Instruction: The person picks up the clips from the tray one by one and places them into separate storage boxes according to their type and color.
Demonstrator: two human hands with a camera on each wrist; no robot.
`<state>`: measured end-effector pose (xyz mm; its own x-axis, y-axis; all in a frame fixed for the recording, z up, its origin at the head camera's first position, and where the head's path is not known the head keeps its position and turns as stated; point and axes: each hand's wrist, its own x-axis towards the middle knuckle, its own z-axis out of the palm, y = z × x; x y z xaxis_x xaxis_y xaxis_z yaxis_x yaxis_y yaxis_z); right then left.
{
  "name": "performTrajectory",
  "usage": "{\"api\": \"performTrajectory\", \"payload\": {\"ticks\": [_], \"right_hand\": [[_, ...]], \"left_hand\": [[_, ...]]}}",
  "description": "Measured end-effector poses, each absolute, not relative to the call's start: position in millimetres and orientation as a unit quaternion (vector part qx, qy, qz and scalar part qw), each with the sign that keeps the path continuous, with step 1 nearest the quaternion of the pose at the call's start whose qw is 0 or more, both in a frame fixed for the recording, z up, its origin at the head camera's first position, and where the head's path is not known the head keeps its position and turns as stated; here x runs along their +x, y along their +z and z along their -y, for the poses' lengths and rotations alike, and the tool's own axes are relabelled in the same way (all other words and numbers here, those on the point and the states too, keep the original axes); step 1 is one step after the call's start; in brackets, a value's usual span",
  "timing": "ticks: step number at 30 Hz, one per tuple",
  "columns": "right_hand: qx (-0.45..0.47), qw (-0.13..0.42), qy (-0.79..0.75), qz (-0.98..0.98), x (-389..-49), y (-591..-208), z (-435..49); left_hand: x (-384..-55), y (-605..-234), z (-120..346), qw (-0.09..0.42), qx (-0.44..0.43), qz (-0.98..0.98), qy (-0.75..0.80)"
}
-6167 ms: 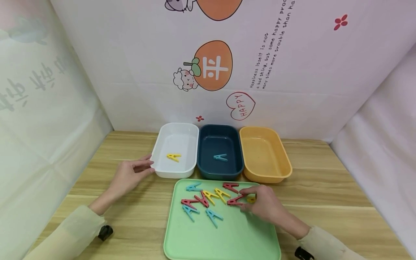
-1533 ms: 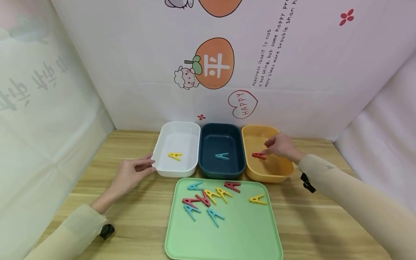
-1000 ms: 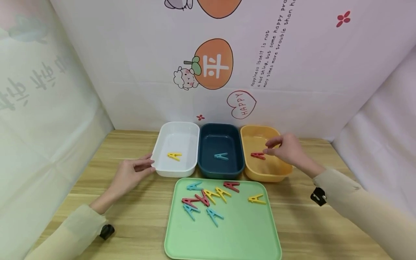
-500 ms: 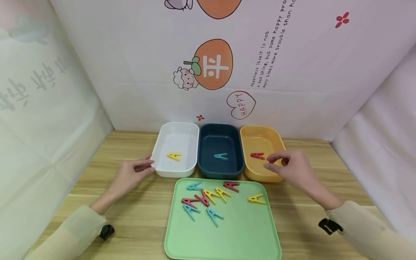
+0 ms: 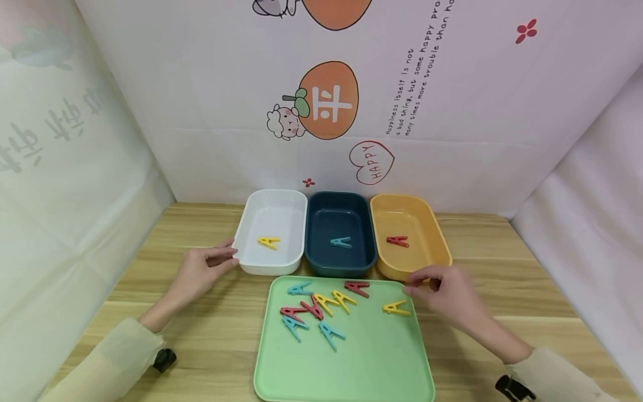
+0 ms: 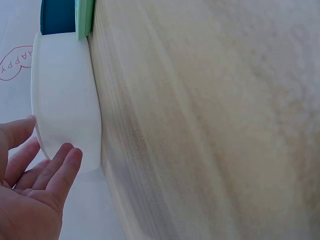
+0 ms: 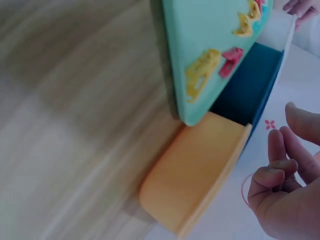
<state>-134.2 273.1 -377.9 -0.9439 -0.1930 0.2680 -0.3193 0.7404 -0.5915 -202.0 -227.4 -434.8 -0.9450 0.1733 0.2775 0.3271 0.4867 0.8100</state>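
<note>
My left hand (image 5: 201, 271) touches the left side of the white bin (image 6: 67, 95) with extended fingers (image 6: 65, 167). Nothing lies between the fingertips of my right hand (image 5: 447, 290), above the back right corner of the green tray (image 5: 374, 365), in front of the orange bin (image 5: 419, 245). Near it on the tray is a yellow clothespin (image 5: 396, 307), apart from the fingers. A red clothespin (image 5: 398, 241) lies in the orange bin, a blue clothespin (image 5: 341, 242) in the dark blue bin (image 5: 341, 271), and another yellow clothespin (image 5: 268, 242) in the white one.
Several red, yellow and blue clothespins cluster on the back half of the tray, including a red clothespin (image 5: 357, 288) and a blue clothespin (image 5: 331, 335). The bins stand side by side behind the tray. A printed cloth (image 5: 226, 139) hangs behind the wooden table (image 5: 211, 352).
The red clothespin from the tray's right side went into the orange bin, where my right hand let it go. That hand then came back toward the tray. My left hand stayed put.
</note>
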Motion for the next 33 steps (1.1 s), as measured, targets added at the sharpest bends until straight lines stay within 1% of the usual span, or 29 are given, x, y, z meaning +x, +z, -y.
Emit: {"api": "performTrajectory", "payload": {"ticks": [6, 10, 15, 22, 33], "right_hand": [[0.133, 0.057, 0.353, 0.924, -128.0, -396.6, -274.0], [0.133, 0.048, 0.349, 0.926, -123.4, -407.8, -274.0], [0.123, 0.039, 0.338, 0.932, -118.4, -413.3, -272.3], [0.101, 0.005, 0.32, 0.942, -115.5, -416.9, -269.4], [0.094, 0.007, 0.286, 0.954, -119.3, -417.2, -261.8]], "left_hand": [[-201.0, -434.2, 227.9, 0.08, -0.146, 0.861, -0.481], [-200.8, -434.9, 228.0, 0.08, -0.147, 0.86, -0.482], [-200.9, -435.3, 227.8, 0.08, -0.148, 0.859, -0.484], [-201.2, -435.7, 227.6, 0.079, -0.148, 0.859, -0.483], [-202.3, -435.5, 226.9, 0.078, -0.149, 0.856, -0.489]]}}
